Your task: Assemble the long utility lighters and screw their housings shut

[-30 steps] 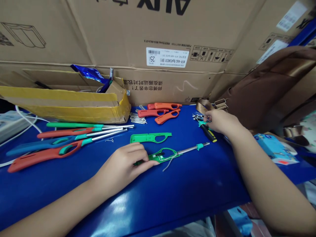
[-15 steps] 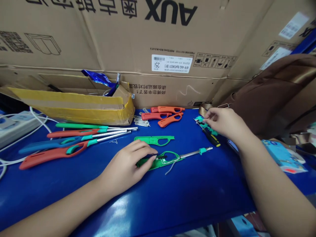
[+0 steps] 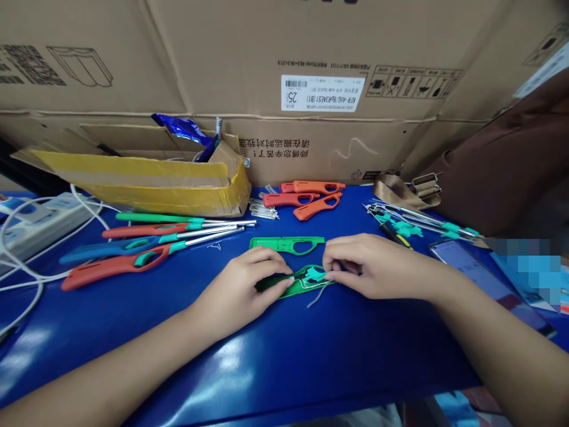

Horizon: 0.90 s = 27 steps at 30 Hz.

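A green lighter half-shell (image 3: 297,287) with wires lies on the blue table (image 3: 284,356) in front of me. My left hand (image 3: 243,289) presses on its left end with curled fingers. My right hand (image 3: 371,265) pinches a small teal part (image 3: 315,274) against the shell's middle; the metal tube is hidden under this hand. A second, empty green half-shell (image 3: 287,244) lies just behind them.
Several assembled long lighters (image 3: 146,243) lie at the left. Orange handle shells (image 3: 306,198) sit at the back, teal-tipped metal tubes (image 3: 418,224) at the right, a phone (image 3: 484,279) beside them. A yellow-taped carton (image 3: 142,181), power strip (image 3: 40,219) and big cardboard boxes (image 3: 284,71) border the table.
My right hand came from the pile of teal parts at the right to the green shell, bringing a teal part. The left hand stayed on the shell.
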Motion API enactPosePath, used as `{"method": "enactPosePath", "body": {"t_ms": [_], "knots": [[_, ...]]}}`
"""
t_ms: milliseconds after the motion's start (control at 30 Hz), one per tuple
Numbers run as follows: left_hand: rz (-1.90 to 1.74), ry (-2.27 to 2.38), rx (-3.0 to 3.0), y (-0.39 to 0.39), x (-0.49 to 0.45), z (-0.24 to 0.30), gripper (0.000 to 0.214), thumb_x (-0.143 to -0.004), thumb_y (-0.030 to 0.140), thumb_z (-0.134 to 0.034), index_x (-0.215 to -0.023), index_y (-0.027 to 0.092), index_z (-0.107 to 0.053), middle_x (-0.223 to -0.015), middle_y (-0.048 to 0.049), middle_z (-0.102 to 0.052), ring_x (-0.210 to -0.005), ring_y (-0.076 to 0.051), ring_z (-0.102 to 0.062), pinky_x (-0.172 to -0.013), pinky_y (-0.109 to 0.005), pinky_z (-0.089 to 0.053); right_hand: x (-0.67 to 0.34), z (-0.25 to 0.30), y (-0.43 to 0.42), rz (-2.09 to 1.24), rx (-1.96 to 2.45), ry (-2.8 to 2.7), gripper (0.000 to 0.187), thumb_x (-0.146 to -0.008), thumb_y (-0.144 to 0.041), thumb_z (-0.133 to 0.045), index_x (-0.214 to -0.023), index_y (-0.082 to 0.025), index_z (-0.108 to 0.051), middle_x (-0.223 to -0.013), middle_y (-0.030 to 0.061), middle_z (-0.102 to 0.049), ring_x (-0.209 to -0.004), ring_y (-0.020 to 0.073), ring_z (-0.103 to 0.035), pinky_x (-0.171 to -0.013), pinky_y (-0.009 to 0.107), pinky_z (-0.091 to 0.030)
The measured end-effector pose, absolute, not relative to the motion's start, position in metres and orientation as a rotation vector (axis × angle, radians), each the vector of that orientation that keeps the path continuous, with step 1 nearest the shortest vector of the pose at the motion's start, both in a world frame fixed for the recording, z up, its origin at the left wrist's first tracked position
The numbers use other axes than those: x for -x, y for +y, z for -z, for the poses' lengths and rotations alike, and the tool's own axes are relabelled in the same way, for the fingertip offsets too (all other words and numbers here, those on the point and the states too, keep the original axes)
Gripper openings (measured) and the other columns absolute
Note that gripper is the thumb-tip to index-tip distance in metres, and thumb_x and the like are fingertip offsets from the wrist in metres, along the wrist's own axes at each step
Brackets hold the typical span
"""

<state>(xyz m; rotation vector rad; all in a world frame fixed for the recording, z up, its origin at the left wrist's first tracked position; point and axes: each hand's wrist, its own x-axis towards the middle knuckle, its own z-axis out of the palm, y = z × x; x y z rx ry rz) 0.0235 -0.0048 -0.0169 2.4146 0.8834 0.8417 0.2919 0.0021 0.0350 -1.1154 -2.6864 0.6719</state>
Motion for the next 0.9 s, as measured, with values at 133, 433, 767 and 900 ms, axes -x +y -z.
{"method": "enactPosePath", "body": {"t_ms": [133,433,767,900], "knots": [[-0.802,0.877,-2.400,-0.005,-0.025,0.018,0.013,-0.094,0.018,-0.068,-0.105,0.019,-0.074,-0.102,-0.0045,-0.074,-0.096,-0.017,-0.069,-0.089,-0.029,-0.057,-0.295,-0.035,0.005,-0.686,1.099,-2.725,0.011,-0.087,-0.010,-0.060,-0.085,-0.019,-0.065,-0.083,-0.0012,-0.067,-0.070,0.0115,-0.055,-0.062,0.024,-0.036],[-0.817,0.854,-2.415,-0.005,-0.025,0.018,0.013,-0.095,0.016,-0.066,-0.103,0.018,-0.075,-0.097,-0.0043,-0.076,-0.090,-0.016,-0.071,-0.084,-0.027,-0.058,-0.289,-0.028,0.007,-0.767,1.079,-2.714,0.011,-0.087,-0.010,-0.062,-0.081,-0.018,-0.064,-0.079,-0.0011,-0.065,-0.067,0.0112,-0.052,-0.061,0.024,-0.036],[-0.764,0.897,-2.420,-0.006,-0.024,0.015,0.015,-0.095,0.016,-0.065,-0.105,0.017,-0.075,-0.099,-0.0046,-0.074,-0.091,-0.016,-0.070,-0.085,-0.028,-0.057,-0.287,-0.022,0.008,-0.696,1.008,-2.739,0.012,-0.093,-0.012,-0.056,-0.084,-0.018,-0.061,-0.086,0.0000,-0.065,-0.076,0.0130,-0.056,-0.067,0.025,-0.037],[-0.748,0.912,-2.399,-0.006,-0.025,0.015,0.016,-0.095,0.016,-0.064,-0.106,0.018,-0.075,-0.099,-0.0046,-0.074,-0.091,-0.017,-0.070,-0.084,-0.029,-0.057,-0.285,-0.019,0.007,-0.649,0.962,-2.762,0.014,-0.096,-0.014,-0.054,-0.084,-0.019,-0.059,-0.085,0.0001,-0.062,-0.075,0.0134,-0.054,-0.067,0.026,-0.037]]}}
